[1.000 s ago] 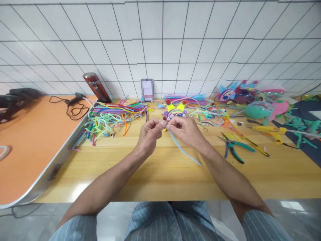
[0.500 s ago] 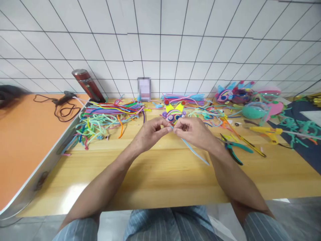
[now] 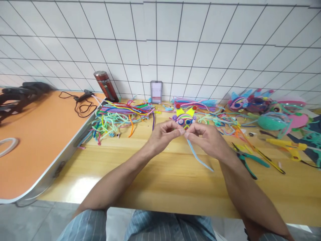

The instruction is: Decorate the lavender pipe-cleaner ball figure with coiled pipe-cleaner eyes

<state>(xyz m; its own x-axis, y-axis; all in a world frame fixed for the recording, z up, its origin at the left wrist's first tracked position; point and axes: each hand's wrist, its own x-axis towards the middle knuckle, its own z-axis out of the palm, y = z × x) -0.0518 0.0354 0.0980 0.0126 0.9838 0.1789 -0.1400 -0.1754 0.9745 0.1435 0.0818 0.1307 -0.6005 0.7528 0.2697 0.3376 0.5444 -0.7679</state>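
A light blue pipe cleaner (image 3: 198, 158) hangs down from between my hands, its free end slanting toward the lower right. My left hand (image 3: 167, 135) pinches its upper end between thumb and index finger. Close against it, my right hand (image 3: 204, 137) grips the same end, fingertips almost touching the left ones. The bit inside the fingertips is mostly hidden. Just behind the hands stands a colourful craft figure (image 3: 185, 117) with yellow, red-tipped horns and round button-like eyes; my fingers cover its lower part.
Loose pipe cleaners (image 3: 107, 122) heap at the left, near a red thermos (image 3: 106, 86). A phone (image 3: 156, 92) leans on the tiled wall. Pliers (image 3: 250, 159), a yellow glue gun (image 3: 288, 145) and finished-looking craft figures (image 3: 273, 120) lie at the right. An orange table (image 3: 50, 140) adjoins.
The view has turned slightly left, so everything sits further right in it. Both hands keep pinching the pipe cleaner; its hanging part now looks a little more curved.
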